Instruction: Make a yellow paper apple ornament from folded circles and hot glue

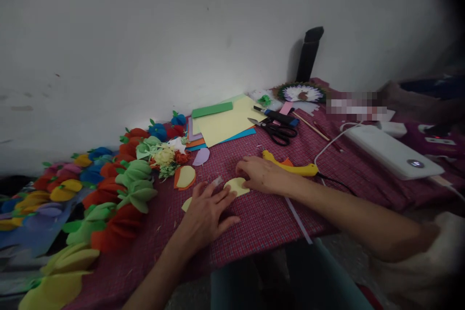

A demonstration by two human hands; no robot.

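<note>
A pale yellow rounded paper piece (237, 186) lies on the cloth-covered table between my hands. My left hand (208, 209) is palm down at its left, fingers stretched and thumb apart, a fingertip at the paper's edge. My right hand (259, 174) curls its fingers onto the right part of the same piece. Partly under my left hand shows another yellow piece (186, 204). Just beyond it, a yellow piece sits on orange paper (185, 178). Beside my right hand rests a yellow glue gun (290, 167).
Folded paper fruits (134, 174) crowd the left side. At the back are coloured paper sheets (228, 123), black scissors (278, 131) and a utility knife (279, 115). On the right lie a white power bank (394, 152), cables and a wooden stick (311, 126).
</note>
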